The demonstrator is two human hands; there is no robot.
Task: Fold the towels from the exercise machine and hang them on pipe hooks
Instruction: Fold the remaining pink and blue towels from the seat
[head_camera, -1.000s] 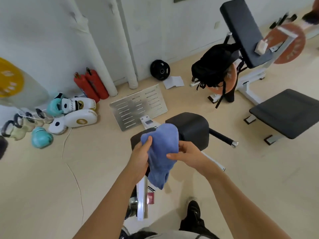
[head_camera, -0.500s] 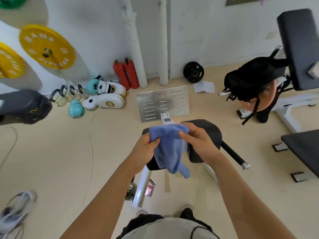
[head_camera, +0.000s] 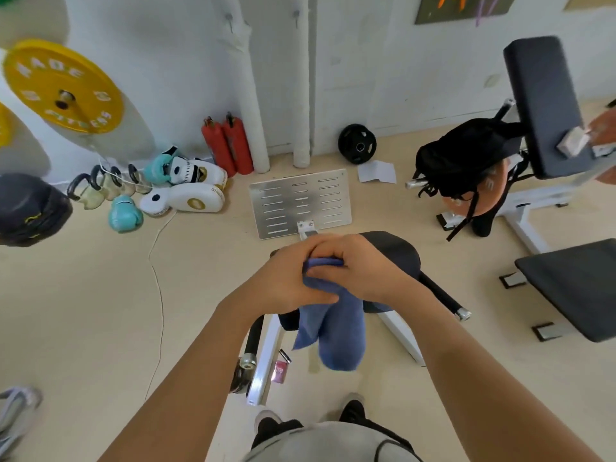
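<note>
Blue towel (head_camera: 336, 331) clasped in both grips, left hand (head_camera: 286, 281) and right hand (head_camera: 363, 271) touching; "FITNESS" read on yellow plate (head_camera: 63, 86).

A white wall (head_camera: 383, 78) meets a pale beige floor (head_camera: 100, 311) in even, bright light. Two white pipes (head_camera: 301, 95) run down the wall to the floor, beyond the fingers. Two red cylinders (head_camera: 228, 146) lean beside them, with boxing gloves (head_camera: 186, 190) and kettlebells (head_camera: 100, 188) further left. A yellow weight plate (head_camera: 63, 86) hangs at upper left. A black bench pad (head_camera: 573, 285) lies to the right.
</note>
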